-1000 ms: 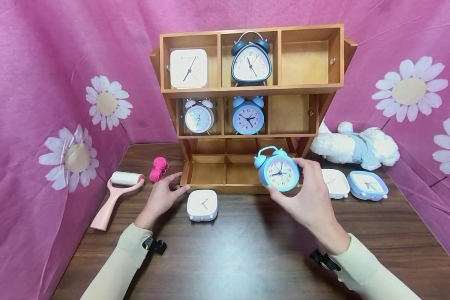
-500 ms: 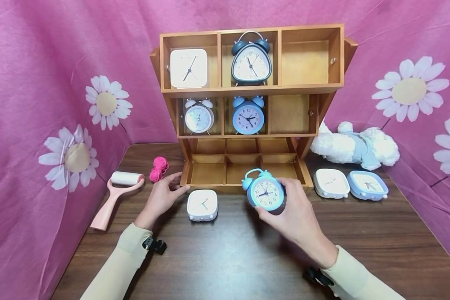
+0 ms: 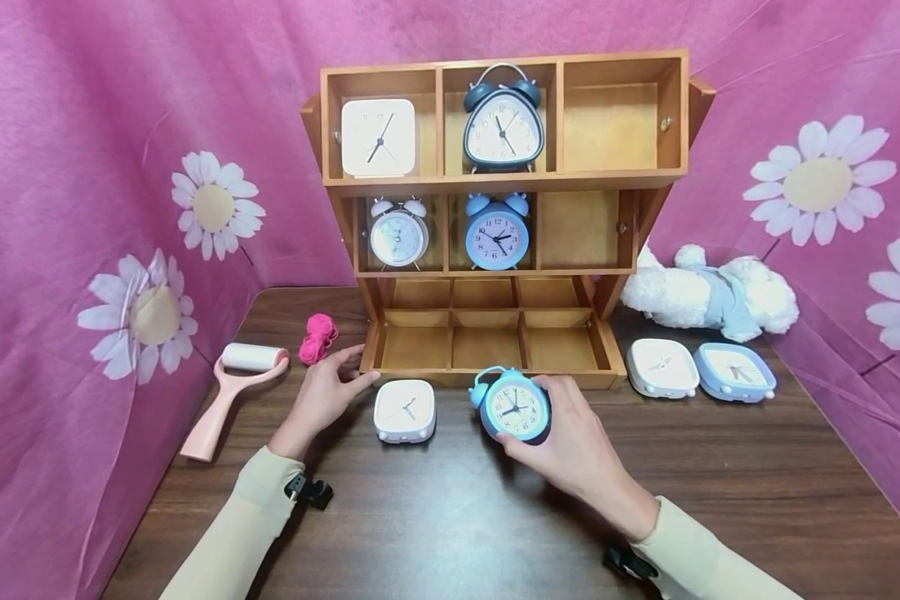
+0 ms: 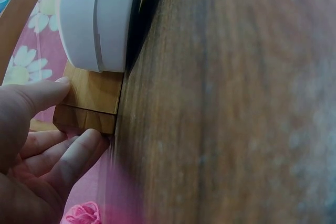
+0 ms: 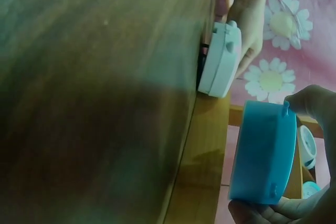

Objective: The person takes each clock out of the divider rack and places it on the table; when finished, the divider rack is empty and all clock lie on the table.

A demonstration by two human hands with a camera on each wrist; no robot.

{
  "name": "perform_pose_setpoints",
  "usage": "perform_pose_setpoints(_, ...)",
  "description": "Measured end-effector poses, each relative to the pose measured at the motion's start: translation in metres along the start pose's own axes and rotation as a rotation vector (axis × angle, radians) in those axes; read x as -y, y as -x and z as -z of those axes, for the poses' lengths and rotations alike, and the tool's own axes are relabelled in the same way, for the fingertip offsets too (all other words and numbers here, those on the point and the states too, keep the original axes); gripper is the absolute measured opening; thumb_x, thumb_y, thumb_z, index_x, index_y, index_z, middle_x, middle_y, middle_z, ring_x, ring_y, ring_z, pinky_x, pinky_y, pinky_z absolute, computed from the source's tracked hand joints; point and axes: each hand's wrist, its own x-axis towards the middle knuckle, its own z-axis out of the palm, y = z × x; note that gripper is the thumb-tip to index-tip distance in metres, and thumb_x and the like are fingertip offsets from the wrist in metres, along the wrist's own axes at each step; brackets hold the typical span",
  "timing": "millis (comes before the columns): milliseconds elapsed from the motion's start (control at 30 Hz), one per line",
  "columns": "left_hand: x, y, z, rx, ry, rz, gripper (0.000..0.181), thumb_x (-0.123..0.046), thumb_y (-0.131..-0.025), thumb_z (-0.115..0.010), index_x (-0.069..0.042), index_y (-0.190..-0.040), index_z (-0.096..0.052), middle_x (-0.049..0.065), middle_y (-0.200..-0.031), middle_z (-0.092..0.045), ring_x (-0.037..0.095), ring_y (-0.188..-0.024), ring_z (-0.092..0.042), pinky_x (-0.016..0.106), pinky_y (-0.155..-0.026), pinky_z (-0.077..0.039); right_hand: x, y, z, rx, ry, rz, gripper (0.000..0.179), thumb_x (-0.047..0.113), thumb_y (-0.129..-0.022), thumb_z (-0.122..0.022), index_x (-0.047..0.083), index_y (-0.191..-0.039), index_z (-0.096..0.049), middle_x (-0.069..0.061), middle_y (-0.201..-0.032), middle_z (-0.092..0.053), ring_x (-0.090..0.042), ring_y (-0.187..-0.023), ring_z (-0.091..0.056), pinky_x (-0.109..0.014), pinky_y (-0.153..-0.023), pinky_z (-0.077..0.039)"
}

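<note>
My right hand (image 3: 581, 437) grips a light blue twin-bell alarm clock (image 3: 520, 407) by its side, thumb near the lower front edge. In the right wrist view the clock's blue casing (image 5: 262, 153) sits between thumb and fingers, held off the table. My left hand (image 3: 324, 402) holds the front left corner of the wooden shelf (image 3: 495, 379); in the left wrist view the thumb is on its front rail (image 4: 94, 90) and the fingers are at its end. Just right of that hand, a white square clock (image 3: 405, 410) lies face up before the shelf.
Upper compartments hold a white square clock (image 3: 378, 137), a dark triangular alarm clock (image 3: 502, 133), a white bell clock (image 3: 398, 237) and a blue one (image 3: 497, 238). At right are white (image 3: 662, 367) and blue (image 3: 735, 371) clocks and a plush toy (image 3: 712, 287); at left, a lint roller (image 3: 228, 392) and pink yarn (image 3: 318, 337).
My right hand has carried the light blue alarm clock left and down, from in front of the shelf's lower right to just right of the white square clock. The left hand stays put.
</note>
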Motion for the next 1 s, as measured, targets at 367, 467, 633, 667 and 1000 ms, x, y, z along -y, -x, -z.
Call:
perform_pose_setpoints(367,-0.002,0.001,0.001,-0.003,0.007,-0.004,0.063,-0.031,-0.103,-0.084,-0.003,-0.156,-0.064,0.022,-0.134,-0.08,0.032,-0.11,-0.081,0.053,-0.096,-0.063,0.005,0.0,-0.018,0.076,0.019,0.008,0.083,0.042,-0.075,-0.101,0.003,-0.139,-0.065,-0.01,-0.121,-0.067,-0.025,-0.107,-0.067,-0.049,-0.091,-0.061)
perform_pose_setpoints(467,-0.001,0.001,0.0,-0.005,0.007,-0.005,0.063,-0.031,-0.103,-0.084,-0.003,-0.156,-0.064,0.022,-0.134,-0.08,0.032,-0.109,-0.081,0.053,-0.095,-0.064,0.007,-0.003,-0.021,0.099,0.026,-0.002,0.083,0.042,-0.075,-0.1,0.002,-0.138,-0.065,-0.01,-0.121,-0.067,-0.025,-0.106,-0.067,-0.049,-0.091,-0.061)
perform_pose_setpoints(633,0.0,0.001,0.0,-0.007,0.005,-0.009,0.063,-0.03,-0.103,-0.084,-0.003,-0.156,-0.064,0.022,-0.131,-0.081,0.032,-0.108,-0.081,0.054,-0.096,-0.064,0.011,-0.008,-0.024,0.151,0.046,-0.034,0.084,0.044,-0.076,-0.098,-0.001,-0.139,-0.064,-0.013,-0.121,-0.067,-0.026,-0.105,-0.067,-0.05,-0.091,-0.062)
perform_pose_setpoints(667,0.0,0.001,0.0,-0.008,0.006,-0.009,0.063,-0.031,-0.102,-0.084,-0.003,-0.155,-0.064,0.022,-0.131,-0.081,0.032,-0.108,-0.082,0.053,-0.095,-0.064,0.012,-0.009,-0.025,0.16,0.05,-0.038,0.085,0.044,-0.077,-0.098,-0.002,-0.139,-0.064,-0.013,-0.12,-0.067,-0.027,-0.105,-0.067,-0.051,-0.091,-0.062)
perform_pose_setpoints(1000,0.001,0.001,0.0,-0.017,-0.004,-0.023,0.063,-0.031,-0.103,-0.084,-0.003,-0.155,-0.064,0.021,-0.131,-0.082,0.031,-0.107,-0.081,0.052,-0.094,-0.063,0.016,-0.016,-0.033,0.206,0.075,-0.075,0.089,0.045,-0.078,-0.096,-0.005,-0.144,-0.062,-0.015,-0.121,-0.066,-0.028,-0.101,-0.068,-0.05,-0.089,-0.062)
